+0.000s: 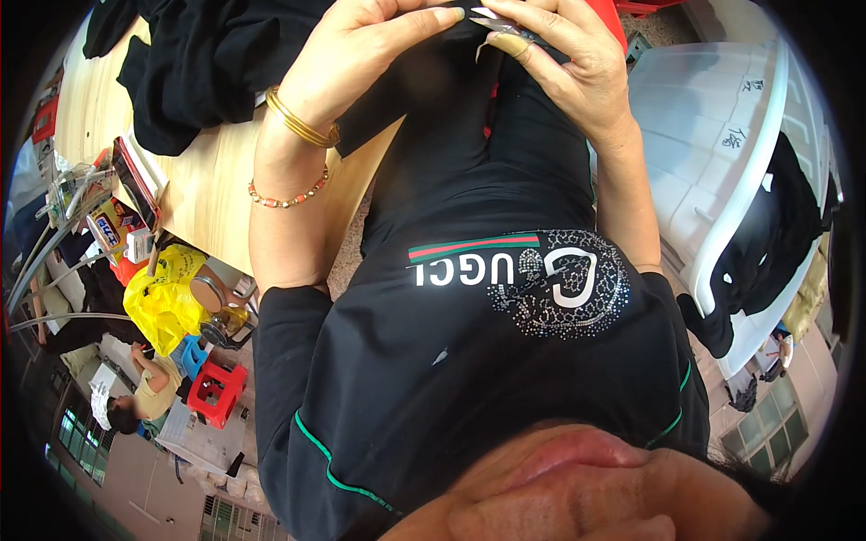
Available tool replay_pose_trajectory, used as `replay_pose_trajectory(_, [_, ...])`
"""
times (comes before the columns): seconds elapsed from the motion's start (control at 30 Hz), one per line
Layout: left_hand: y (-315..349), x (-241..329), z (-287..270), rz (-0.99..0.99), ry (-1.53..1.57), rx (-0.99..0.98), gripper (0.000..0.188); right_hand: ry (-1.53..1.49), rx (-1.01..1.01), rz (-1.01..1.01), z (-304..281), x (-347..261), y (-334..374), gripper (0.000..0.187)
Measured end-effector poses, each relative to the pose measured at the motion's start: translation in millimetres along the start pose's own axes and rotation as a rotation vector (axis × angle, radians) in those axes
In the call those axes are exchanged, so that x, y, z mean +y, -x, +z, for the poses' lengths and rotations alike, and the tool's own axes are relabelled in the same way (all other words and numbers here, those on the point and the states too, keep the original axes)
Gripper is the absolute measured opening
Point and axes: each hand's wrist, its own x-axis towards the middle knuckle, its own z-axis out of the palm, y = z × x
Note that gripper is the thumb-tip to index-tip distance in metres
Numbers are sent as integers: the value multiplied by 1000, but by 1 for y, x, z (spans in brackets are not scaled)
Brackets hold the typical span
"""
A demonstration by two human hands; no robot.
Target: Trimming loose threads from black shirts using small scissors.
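Note:
At the top edge, my left hand (383,29), with gold bangles and a beaded bracelet on its arm, pinches black cloth (370,122) between thumb and fingers. Part of those fingers is cut off by the frame. Close beside it, my right hand (577,54) is closed around small metal thread snips (492,22), their tips pointing at the left thumb. A yellowish wrap covers one right fingertip. The black cloth hangs over the table edge towards my dark-clothed lap, and the two blacks are hard to tell apart.
A pile of black garments (194,72) lies on the wooden table (212,194) to my left. A translucent plastic bin (708,117) stands to my right, black cloth (767,243) over its rim. Beyond the table are a yellow bag (167,298), a red stool (216,394) and another person (149,392).

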Motion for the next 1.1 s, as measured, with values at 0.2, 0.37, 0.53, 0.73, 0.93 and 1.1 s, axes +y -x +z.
replay_pose_trajectory(0.2, [-1, 22, 19, -479, -314, 371, 14, 35, 23, -29, 3, 5, 0, 37])
replay_pose_trajectory(0.37, [4, -9, -8, 40, -199, -9, 14, -382, -21, 376, 11, 11, -2, 27])
replay_pose_trajectory(0.53, [7, 26, 3, -512, -536, 350, 13, -523, 8, 521, 0, 27, -2, 7])
replay_pose_trajectory(0.73, [17, 40, -5, -455, -557, 422, 16, -864, 115, 233, 3, 73, -3, 5])
replay_pose_trajectory(0.93, [16, 7, -40, 42, -145, -20, 16, -400, 197, 385, 19, 46, -6, 25])
replay_pose_trajectory(1.1, [13, 12, -23, -215, -468, 355, 23, -108, -12, 53, 15, -3, -22, 40])
